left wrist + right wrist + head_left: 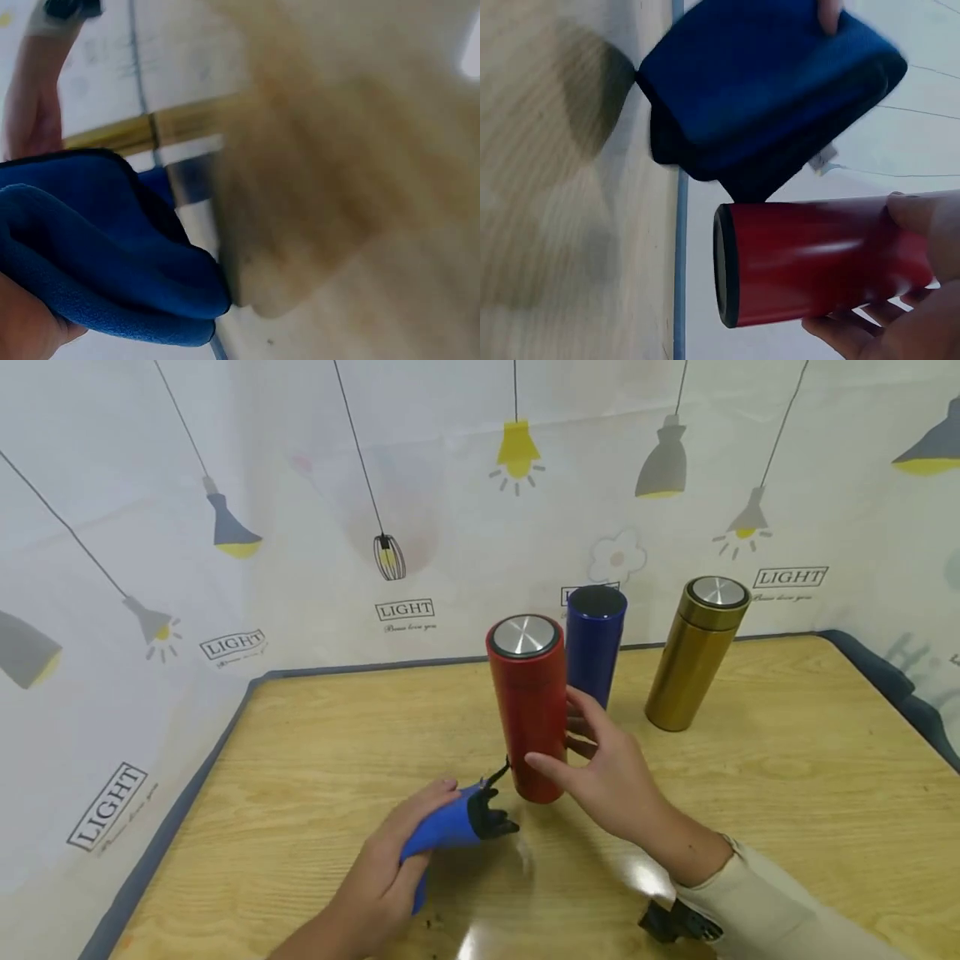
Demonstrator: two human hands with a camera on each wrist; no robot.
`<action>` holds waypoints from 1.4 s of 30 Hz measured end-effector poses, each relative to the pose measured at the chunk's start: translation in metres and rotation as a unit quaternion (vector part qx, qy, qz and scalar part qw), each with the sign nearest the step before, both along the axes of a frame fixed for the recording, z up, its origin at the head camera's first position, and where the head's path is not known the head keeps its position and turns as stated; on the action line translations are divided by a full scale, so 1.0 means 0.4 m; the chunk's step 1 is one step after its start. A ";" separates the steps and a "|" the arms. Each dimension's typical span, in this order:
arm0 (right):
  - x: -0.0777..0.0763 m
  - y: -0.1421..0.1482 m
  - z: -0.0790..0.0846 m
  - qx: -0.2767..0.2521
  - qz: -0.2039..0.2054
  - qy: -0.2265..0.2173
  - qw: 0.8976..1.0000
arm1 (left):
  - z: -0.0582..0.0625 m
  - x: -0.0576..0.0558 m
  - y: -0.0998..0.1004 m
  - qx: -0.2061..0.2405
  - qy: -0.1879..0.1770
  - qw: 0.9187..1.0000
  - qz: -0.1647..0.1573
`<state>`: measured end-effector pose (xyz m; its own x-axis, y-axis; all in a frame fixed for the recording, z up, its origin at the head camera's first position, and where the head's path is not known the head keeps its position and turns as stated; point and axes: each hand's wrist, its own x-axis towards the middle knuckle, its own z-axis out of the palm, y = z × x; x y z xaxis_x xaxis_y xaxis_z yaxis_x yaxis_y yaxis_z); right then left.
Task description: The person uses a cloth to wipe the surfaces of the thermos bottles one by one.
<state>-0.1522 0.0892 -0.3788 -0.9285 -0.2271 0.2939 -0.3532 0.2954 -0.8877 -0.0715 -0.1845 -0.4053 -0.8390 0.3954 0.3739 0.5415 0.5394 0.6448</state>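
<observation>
A red thermos flask (pixel 527 710) with a silver lid is gripped low on its side by my right hand (pixel 615 777), thumb in front and fingers behind. In the right wrist view its black-rimmed base (pixel 726 266) shows, raised off the table. My left hand (pixel 386 860) holds a folded blue cloth (pixel 446 827) with black edging, left of the flask's lower end. The left wrist view shows the blue cloth (pixel 112 247) bunched in that hand. One dark corner of it appears close to the flask; whether they touch I cannot tell.
Behind the red flask stands a dark blue flask (pixel 596 639), partly hidden. A gold flask (pixel 697 656) is upright farther right. The wooden table (pixel 360 727) ends at a wall sheet (pixel 465 527) printed with lamps. Near the right sleeve is a black strap-like object (pixel 678 920).
</observation>
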 end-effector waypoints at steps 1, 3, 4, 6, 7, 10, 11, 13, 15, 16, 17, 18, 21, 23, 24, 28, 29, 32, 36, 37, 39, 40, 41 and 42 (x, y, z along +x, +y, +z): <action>-0.009 -0.006 0.000 -0.001 0.003 -0.001 1.000 | -0.007 0.006 0.000 -0.017 0.002 1.000 -0.013; -0.028 -0.019 -0.001 -0.002 0.011 -0.002 1.000 | -0.018 0.016 0.004 -0.058 0.012 0.997 -0.046; -0.037 -0.026 -0.001 -0.002 0.016 -0.003 1.000 | -0.022 0.022 0.008 -0.080 0.012 0.995 -0.063; -0.054 -0.039 0.000 0.000 0.025 -0.005 1.000 | -0.028 0.032 0.015 -0.124 0.001 0.987 -0.099; -0.063 -0.046 -0.001 0.004 0.027 -0.006 1.000 | -0.031 0.036 0.020 -0.150 -0.010 0.982 -0.117; -0.090 -0.066 -0.001 0.015 0.027 -0.009 0.999 | -0.045 0.046 0.035 -0.230 -0.048 0.959 -0.160; -0.099 -0.073 -0.002 0.017 0.026 -0.012 0.999 | -0.050 0.049 0.040 -0.256 -0.058 0.949 -0.173; -0.118 -0.083 -0.005 0.021 0.022 -0.021 0.999 | -0.063 0.051 0.053 -0.306 -0.073 0.928 -0.201; -0.136 -0.091 -0.008 0.025 0.016 -0.034 0.999 | -0.074 0.052 0.065 -0.341 -0.082 0.910 -0.222; -0.145 -0.094 -0.010 0.027 0.013 -0.039 0.999 | -0.078 0.052 0.070 -0.354 -0.087 0.902 -0.229; -0.154 -0.098 -0.013 0.028 0.010 -0.046 0.999 | -0.081 0.052 0.076 -0.364 -0.090 0.897 -0.235; -0.162 -0.102 -0.015 0.030 0.009 -0.051 0.998 | -0.084 0.051 0.082 -0.371 -0.098 0.892 -0.238; -0.183 -0.111 -0.021 0.034 0.010 -0.063 0.997 | -0.092 0.044 0.100 -0.372 -0.124 0.889 -0.239; -0.194 -0.114 -0.027 0.036 0.014 -0.069 0.997 | -0.101 0.038 0.113 -0.364 -0.146 0.888 -0.240; -0.199 -0.115 -0.031 0.037 0.017 -0.071 0.997 | -0.105 0.035 0.118 -0.358 -0.157 0.888 -0.243; -0.213 -0.122 -0.047 0.034 0.020 -0.080 0.996 | -0.113 0.021 0.138 -0.340 -0.186 0.886 -0.256; -0.215 -0.125 -0.052 0.034 0.021 -0.082 0.996 | -0.112 0.017 0.142 -0.340 -0.190 0.884 -0.260; -0.223 -0.130 -0.064 0.035 0.026 -0.097 0.994 | -0.108 0.005 0.155 -0.346 -0.194 0.877 -0.273; -0.241 -0.130 -0.073 0.035 0.032 -0.113 0.992 | -0.098 -0.013 0.168 -0.345 -0.188 0.873 -0.289; -0.247 -0.129 -0.074 0.035 0.033 -0.116 0.992 | -0.096 -0.018 0.170 -0.343 -0.186 0.873 -0.293; -0.259 -0.128 -0.075 0.033 0.031 -0.120 0.992 | -0.092 -0.027 0.174 -0.341 -0.184 0.872 -0.299; -0.264 -0.128 -0.075 0.033 0.030 -0.120 0.992 | -0.090 -0.031 0.175 -0.341 -0.184 0.871 -0.301; -0.269 -0.128 -0.076 0.033 0.029 -0.121 0.992 | -0.088 -0.034 0.177 -0.342 -0.184 0.870 -0.303; -0.274 -0.128 -0.076 0.034 0.029 -0.123 0.991 | -0.086 -0.038 0.178 -0.343 -0.186 0.868 -0.306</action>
<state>-0.2616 0.0380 -0.4091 -0.9548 -0.2940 0.0433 -0.1476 0.3428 -0.9277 -0.0865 -0.1134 -0.4397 -0.4056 0.8324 -0.3775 0.6847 0.5503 0.4778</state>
